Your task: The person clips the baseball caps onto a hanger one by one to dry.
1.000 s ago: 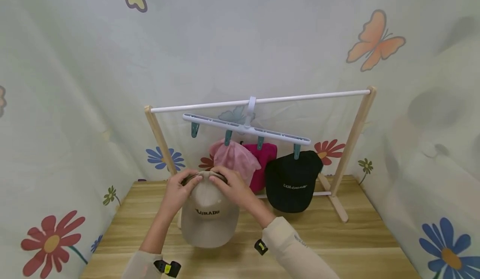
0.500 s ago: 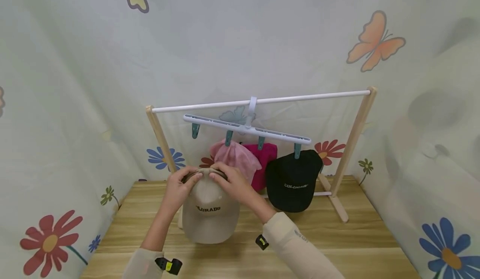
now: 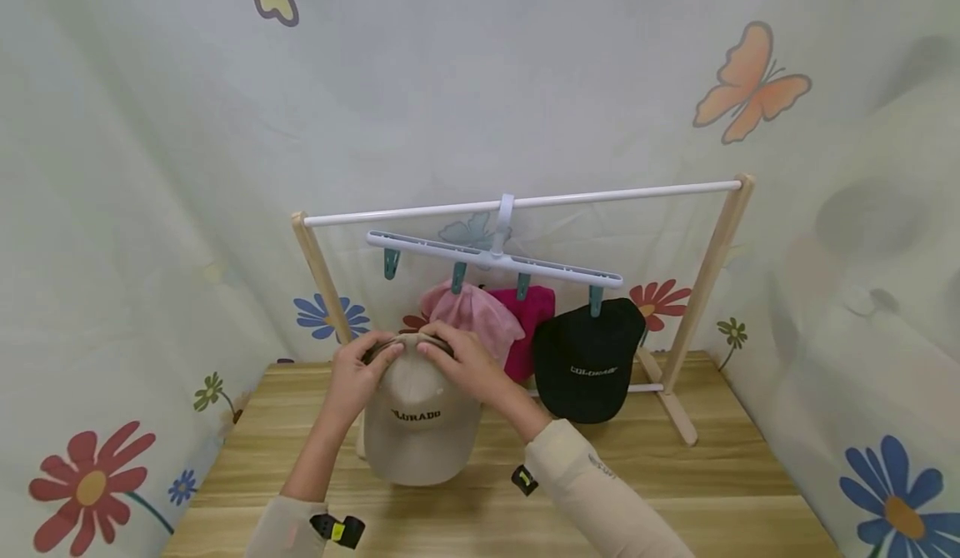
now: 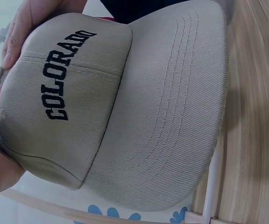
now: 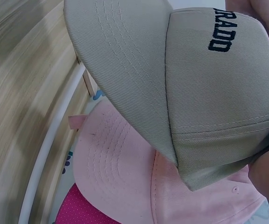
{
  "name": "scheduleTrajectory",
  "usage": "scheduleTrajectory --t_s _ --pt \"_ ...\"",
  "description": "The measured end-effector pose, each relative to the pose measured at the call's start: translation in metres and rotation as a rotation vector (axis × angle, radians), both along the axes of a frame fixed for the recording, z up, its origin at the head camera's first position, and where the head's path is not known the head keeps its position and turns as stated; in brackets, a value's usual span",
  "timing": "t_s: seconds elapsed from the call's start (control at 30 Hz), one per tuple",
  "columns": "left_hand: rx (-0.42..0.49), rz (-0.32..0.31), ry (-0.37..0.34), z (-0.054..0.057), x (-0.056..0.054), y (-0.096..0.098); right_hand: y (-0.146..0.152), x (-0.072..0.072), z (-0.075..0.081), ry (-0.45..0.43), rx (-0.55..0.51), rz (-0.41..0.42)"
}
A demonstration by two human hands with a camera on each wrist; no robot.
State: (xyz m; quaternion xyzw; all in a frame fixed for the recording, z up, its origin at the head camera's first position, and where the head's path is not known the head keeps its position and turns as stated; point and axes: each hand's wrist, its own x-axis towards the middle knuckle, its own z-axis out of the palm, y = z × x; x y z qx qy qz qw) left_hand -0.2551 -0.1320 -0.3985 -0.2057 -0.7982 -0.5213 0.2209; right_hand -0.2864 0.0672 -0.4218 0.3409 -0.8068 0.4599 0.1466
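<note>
Both hands hold a beige baseball cap (image 3: 420,437) by the top of its crown, with the brim hanging down toward the table. Dark letters reading COLORADO show across its front in the left wrist view. My left hand (image 3: 356,377) pinches the crown's left side, thumb in front. On the other side, my right hand (image 3: 467,371) grips the fabric the same way. Behind the cap hangs a white clip hanger (image 3: 480,256) with several green clips; the leftmost clip (image 3: 391,263) has nothing in it. A pink cap (image 5: 120,154) lies close behind the beige one in the right wrist view.
A black cap (image 3: 585,366) hangs from the hanger's right clip, with a magenta cap (image 3: 534,312) beside it. The hanger hooks over the white rail (image 3: 622,196) of a wooden rack (image 3: 705,291). It stands on a wooden table (image 3: 585,491) before a flowered curtain.
The beige cap and both hands have risen slightly; the grip at the crown looks the same. The hanger and the other caps stay nearly where they were.
</note>
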Motion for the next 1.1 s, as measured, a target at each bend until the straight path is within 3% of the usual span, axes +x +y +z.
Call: scheduleTrajectory --t_s 0.07,0.27,0.37,0.93,1.1 --pt "-0.013 0.003 -0.003 -0.001 -0.003 -0.001 0.000 0.000 0.001 0.000 0.002 0.001" --pt "-0.002 -0.003 -0.020 -0.023 -0.026 -0.009 0.000 -0.001 0.003 0.004 0.022 0.001" --pt "0.012 -0.006 -0.014 -0.027 -0.030 -0.012 -0.001 -0.002 0.004 0.004 0.036 0.002" --pt "-0.058 -0.039 -0.030 -0.020 -0.031 -0.017 -0.001 -0.003 0.008 -0.061 0.038 -0.010" --pt "-0.081 -0.023 -0.040 -0.019 -0.032 -0.020 -0.004 -0.006 0.008 -0.072 0.074 -0.023"
